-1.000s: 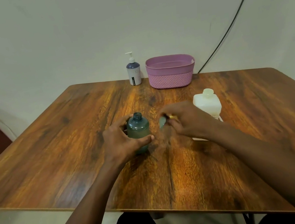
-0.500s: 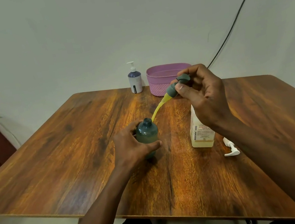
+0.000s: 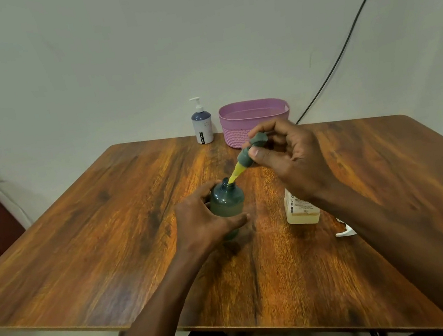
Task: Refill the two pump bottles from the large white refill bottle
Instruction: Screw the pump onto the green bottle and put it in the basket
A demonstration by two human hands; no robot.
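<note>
Nearest me, past the near edge of the table [image 3: 107, 232], the left hand [image 3: 203, 224] is wrapped round the teal pump bottle [image 3: 227, 205], fingers behind, thumb across the front. It holds the bottle upright approx mid-table, neck open. Toward the right edge, half hidden by the forearm, a small white part [image 3: 345, 232] lies flat. It looks like a pump nozzle, can't confirm.

Just beyond it stands the white refill bottle [image 3: 300, 208], label toward me. Its top is hidden behind the right hand [image 3: 293, 164], so I can't tell if it's capped. That hand pinches the teal pump head [image 3: 252, 149] btw thumb & fingertips, raised & tilted, w/ the tip of its yellow dip tube [image 3: 236, 176] at the bottle's mouth.

At the far edge stands the second pump bottle [image 3: 202, 125], white pump on, w/ a purple basket [image 3: 255, 124] just beside it.

Progress, my read: early. The teal bottle is open & its pump isn't seated. I can't tell from this whether the pump is coming out or going back in. Fill level is unclear thru the tinted plastic. The second bottle looks untouched, pump fitted. Prob left to do: pour into both, refit pumps.
</note>
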